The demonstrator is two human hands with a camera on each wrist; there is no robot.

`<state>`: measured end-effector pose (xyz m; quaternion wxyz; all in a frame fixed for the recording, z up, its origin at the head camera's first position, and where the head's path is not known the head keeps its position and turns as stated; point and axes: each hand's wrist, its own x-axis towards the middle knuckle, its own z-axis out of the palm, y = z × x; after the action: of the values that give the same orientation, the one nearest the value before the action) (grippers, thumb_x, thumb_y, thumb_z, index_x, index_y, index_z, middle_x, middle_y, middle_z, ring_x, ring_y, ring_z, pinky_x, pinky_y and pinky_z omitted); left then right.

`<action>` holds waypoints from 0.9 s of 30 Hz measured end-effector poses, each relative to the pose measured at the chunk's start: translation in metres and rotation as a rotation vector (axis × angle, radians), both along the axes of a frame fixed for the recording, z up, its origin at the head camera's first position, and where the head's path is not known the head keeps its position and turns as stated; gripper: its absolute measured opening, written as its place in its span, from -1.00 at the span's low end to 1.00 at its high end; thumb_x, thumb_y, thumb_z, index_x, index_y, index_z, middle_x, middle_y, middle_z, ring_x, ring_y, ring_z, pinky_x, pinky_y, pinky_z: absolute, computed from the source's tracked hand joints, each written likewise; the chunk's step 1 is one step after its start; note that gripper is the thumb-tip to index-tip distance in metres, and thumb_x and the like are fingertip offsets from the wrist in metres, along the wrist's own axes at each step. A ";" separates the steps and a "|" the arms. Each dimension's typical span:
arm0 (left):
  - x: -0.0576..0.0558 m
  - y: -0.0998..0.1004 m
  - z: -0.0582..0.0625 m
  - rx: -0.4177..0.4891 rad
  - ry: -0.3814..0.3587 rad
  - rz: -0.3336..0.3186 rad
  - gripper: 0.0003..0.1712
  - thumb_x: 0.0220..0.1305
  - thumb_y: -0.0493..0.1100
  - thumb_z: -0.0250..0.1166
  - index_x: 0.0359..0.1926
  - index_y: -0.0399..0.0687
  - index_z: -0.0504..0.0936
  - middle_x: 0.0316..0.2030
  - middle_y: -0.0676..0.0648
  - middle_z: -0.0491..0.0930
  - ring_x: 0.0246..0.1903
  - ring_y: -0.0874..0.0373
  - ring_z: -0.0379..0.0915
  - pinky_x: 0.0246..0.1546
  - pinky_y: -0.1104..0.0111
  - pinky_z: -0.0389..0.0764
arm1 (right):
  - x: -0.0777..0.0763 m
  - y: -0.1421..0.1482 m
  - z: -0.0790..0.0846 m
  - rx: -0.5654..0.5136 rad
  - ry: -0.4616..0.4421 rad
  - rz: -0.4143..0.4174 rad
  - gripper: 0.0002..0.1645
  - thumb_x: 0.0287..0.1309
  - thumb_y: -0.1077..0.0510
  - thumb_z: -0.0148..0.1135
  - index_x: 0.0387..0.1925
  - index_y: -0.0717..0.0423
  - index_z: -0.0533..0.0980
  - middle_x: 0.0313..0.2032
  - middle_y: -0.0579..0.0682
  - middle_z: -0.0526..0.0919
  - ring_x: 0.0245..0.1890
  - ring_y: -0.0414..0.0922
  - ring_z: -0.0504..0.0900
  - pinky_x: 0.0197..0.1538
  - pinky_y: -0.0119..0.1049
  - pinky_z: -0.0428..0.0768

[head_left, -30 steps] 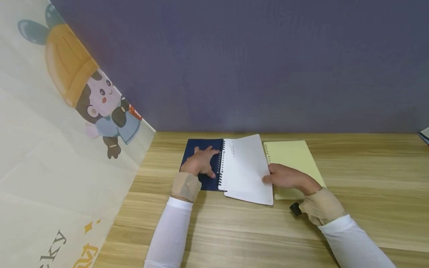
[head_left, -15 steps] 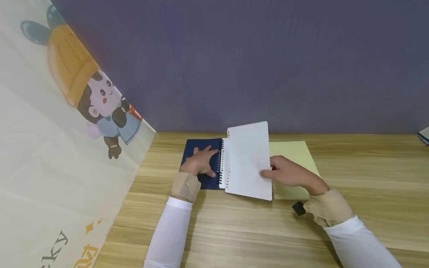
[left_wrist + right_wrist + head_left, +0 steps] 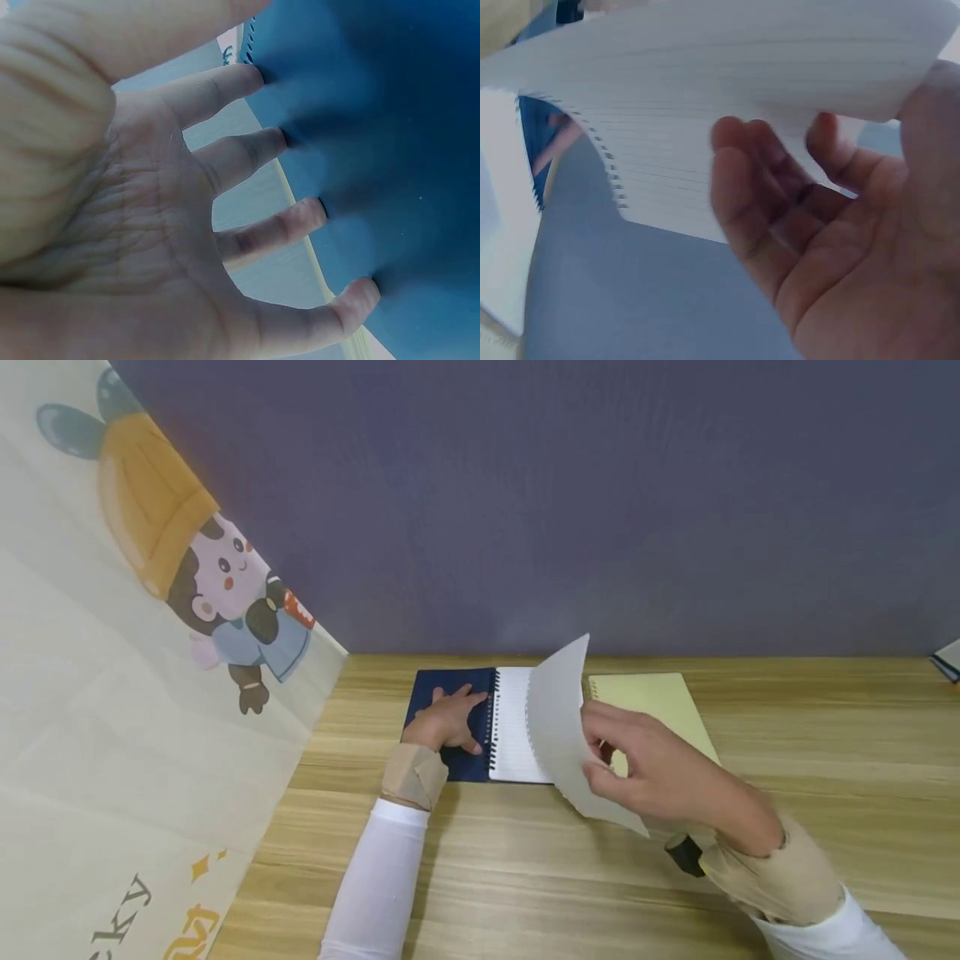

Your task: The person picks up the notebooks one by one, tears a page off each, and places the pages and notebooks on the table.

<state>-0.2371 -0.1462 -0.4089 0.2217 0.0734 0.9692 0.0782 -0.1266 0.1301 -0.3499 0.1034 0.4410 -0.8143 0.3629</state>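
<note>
A spiral notebook lies open on the wooden table, its dark blue cover point(image 3: 467, 768) folded to the left and a lined white page point(image 3: 512, 718) on the right. My left hand point(image 3: 444, 722) presses the cover with spread fingers; in the left wrist view, the fingertips touch the blue surface point(image 3: 390, 135). Off the rings, a loose white sheet point(image 3: 558, 727) is held by its right side in my right hand point(image 3: 652, 760). It bows in a curve over the page. Along its left edge runs a row of punched holes, clear in the right wrist view of the lined sheet point(image 3: 667, 112).
Just right of the notebook lies a pale yellow notebook point(image 3: 652, 697), partly behind the right hand. A dark blue-grey wall point(image 3: 570, 510) rises at the table's back edge. On the left hangs a white sheet with a cartoon figure point(image 3: 232, 577). Something white and dark point(image 3: 948, 662) shows at far right.
The right hand has drawn the sheet away from the rings and turned it, so it now curves upright, baring the page beneath. My left hand has stayed on the cover.
</note>
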 end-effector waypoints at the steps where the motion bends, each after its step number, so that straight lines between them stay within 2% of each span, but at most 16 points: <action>1: 0.000 0.000 0.000 -0.001 0.001 -0.001 0.10 -0.15 0.02 0.44 0.40 0.41 0.01 0.42 0.09 -0.22 0.36 -0.16 -0.46 0.08 -0.24 -0.02 | 0.006 -0.005 0.001 0.033 0.038 0.002 -0.67 -0.07 0.26 0.10 -0.47 -0.19 0.18 -0.42 -0.29 0.25 -0.46 -0.37 0.34 -0.41 -0.50 0.35; 4: -0.001 -0.001 0.000 0.001 0.000 -0.007 0.10 -0.14 0.02 0.44 0.40 0.42 0.00 0.42 0.09 -0.23 0.35 -0.17 -0.48 0.07 -0.24 -0.02 | 0.025 -0.022 -0.001 0.174 0.134 -0.004 -0.70 -0.15 0.22 0.08 -0.49 -0.19 0.17 -0.39 -0.31 0.21 -0.50 -0.37 0.26 -0.48 -0.53 0.24; 6: -0.001 -0.002 0.000 0.001 0.002 -0.014 0.07 -0.08 -0.02 0.41 0.40 0.42 0.00 0.42 0.09 -0.23 0.35 -0.18 -0.47 0.08 -0.24 -0.02 | 0.036 -0.033 -0.006 0.276 0.180 0.003 -0.76 -0.16 0.18 0.07 -0.48 -0.16 0.22 -0.36 -0.31 0.21 -0.48 -0.35 0.23 -0.45 -0.52 0.24; 9: -0.001 -0.003 -0.001 -0.001 0.006 -0.021 0.06 -0.06 -0.01 0.40 0.40 0.43 -0.01 0.42 0.09 -0.24 0.35 -0.19 -0.48 0.09 -0.22 -0.03 | 0.049 -0.048 -0.018 0.412 0.203 0.032 -0.82 -0.17 0.14 0.08 -0.43 -0.11 0.31 -0.33 -0.27 0.24 -0.41 -0.30 0.22 -0.38 -0.45 0.28; 12: -0.002 -0.003 -0.001 0.000 0.012 -0.017 0.09 -0.11 0.02 0.43 0.40 0.42 0.00 0.42 0.09 -0.23 0.35 -0.18 -0.48 0.09 -0.22 -0.01 | 0.059 -0.059 -0.034 0.501 0.208 0.063 -0.82 -0.18 0.13 0.10 -0.41 -0.08 0.36 -0.35 -0.25 0.24 -0.42 -0.27 0.22 -0.36 -0.40 0.31; 19: -0.002 -0.002 -0.001 0.000 0.013 -0.006 0.11 -0.16 0.02 0.45 0.39 0.42 0.02 0.42 0.08 -0.22 0.36 -0.16 -0.47 0.09 -0.21 -0.01 | 0.071 -0.072 -0.065 0.628 0.202 0.085 -0.84 -0.17 0.17 0.14 -0.46 -0.11 0.38 -0.44 -0.25 0.19 -0.48 -0.27 0.17 -0.47 -0.45 0.23; 23: -0.002 -0.002 -0.001 -0.006 0.009 -0.010 0.10 -0.15 0.02 0.45 0.40 0.41 0.02 0.42 0.08 -0.22 0.36 -0.16 -0.45 0.09 -0.22 -0.02 | 0.075 -0.074 -0.075 0.658 0.210 0.085 -0.84 -0.17 0.19 0.17 -0.48 -0.12 0.39 -0.46 -0.25 0.19 -0.49 -0.27 0.16 -0.51 -0.46 0.18; 27: -0.002 -0.002 -0.001 -0.014 0.009 -0.016 0.10 -0.14 0.03 0.44 0.40 0.42 0.01 0.42 0.08 -0.21 0.36 -0.15 -0.42 0.08 -0.22 0.01 | 0.078 -0.073 -0.079 0.665 0.179 0.087 -0.81 -0.20 0.14 0.24 -0.45 -0.12 0.42 -0.44 -0.26 0.19 -0.47 -0.29 0.17 -0.49 -0.46 0.18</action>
<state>-0.2389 -0.1481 -0.4101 0.2183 0.0798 0.9702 0.0692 -0.0488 0.0575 -0.4294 0.0094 0.5150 -0.8561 0.0417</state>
